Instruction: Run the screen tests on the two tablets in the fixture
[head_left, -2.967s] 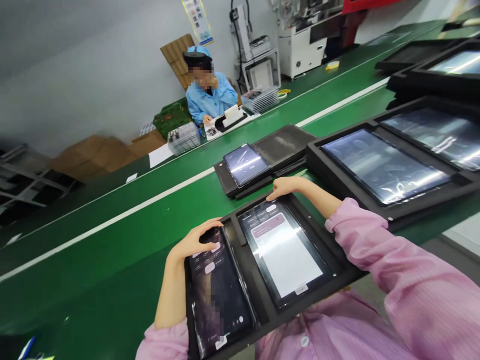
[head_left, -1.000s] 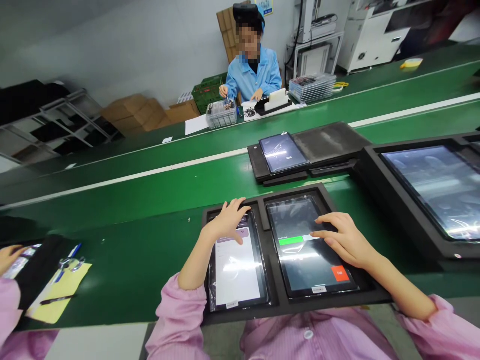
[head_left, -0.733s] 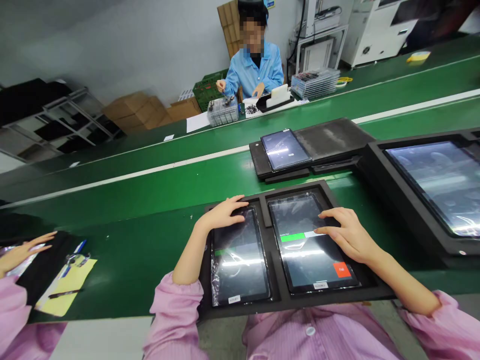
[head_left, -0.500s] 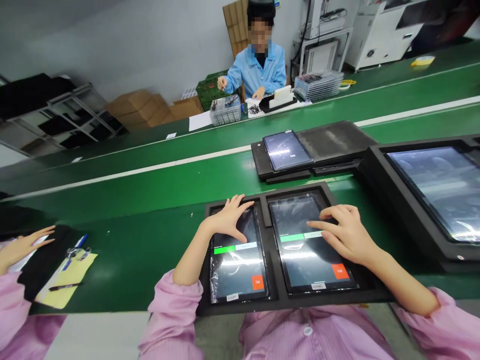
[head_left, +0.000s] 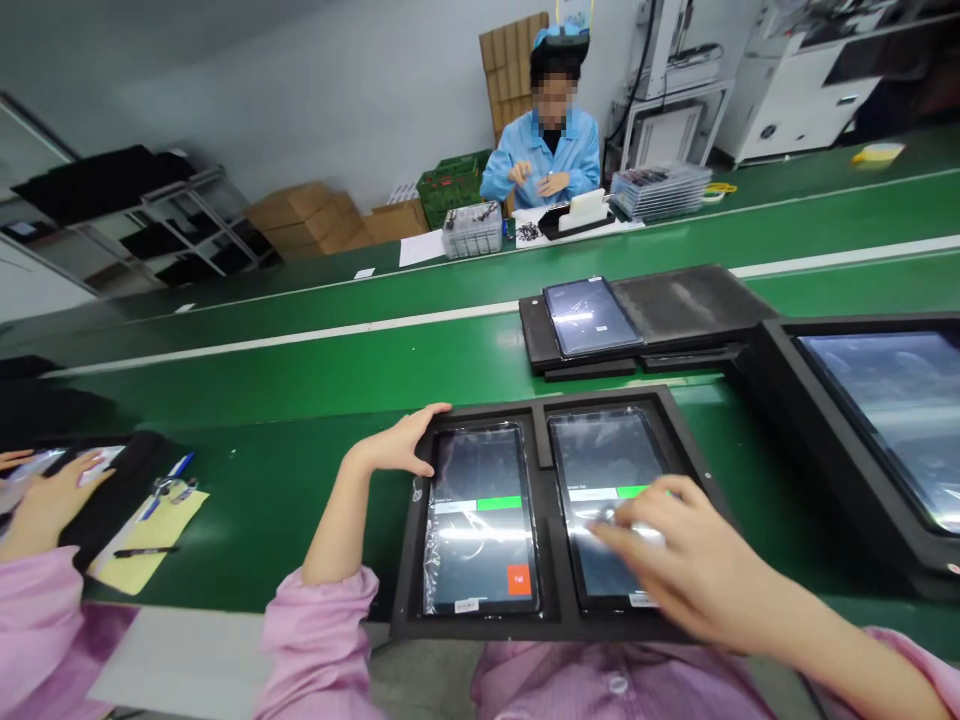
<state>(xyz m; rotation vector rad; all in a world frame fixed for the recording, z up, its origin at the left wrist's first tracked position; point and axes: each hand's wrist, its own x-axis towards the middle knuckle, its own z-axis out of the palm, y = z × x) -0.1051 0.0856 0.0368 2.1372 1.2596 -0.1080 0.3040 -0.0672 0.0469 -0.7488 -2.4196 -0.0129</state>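
Two tablets lie side by side in a black foam tray [head_left: 551, 560]. The left tablet [head_left: 480, 560] shows a white and green bar and a red box. My left hand [head_left: 397, 442] is at the tray's upper left corner, thumb and fingers spread around the edge. Over the right tablet [head_left: 600, 440] is my right hand [head_left: 667, 550], blurred by motion, with its index finger extended above the screen; it hides the lower right of that tablet. Whether that finger touches the glass cannot be told.
Beyond the tray, another tablet [head_left: 592, 316] rests on black foam [head_left: 690, 305]. A larger framed screen [head_left: 892, 420] stands at the right. At left, a person's hand [head_left: 56, 500] is near yellow paper [head_left: 150, 550]. Across the line sits a person in blue [head_left: 517, 165].
My left hand has moved left off the left tablet to the tray's corner. My right hand has moved down over the right tablet. Green and white have swapped sides in both bars.
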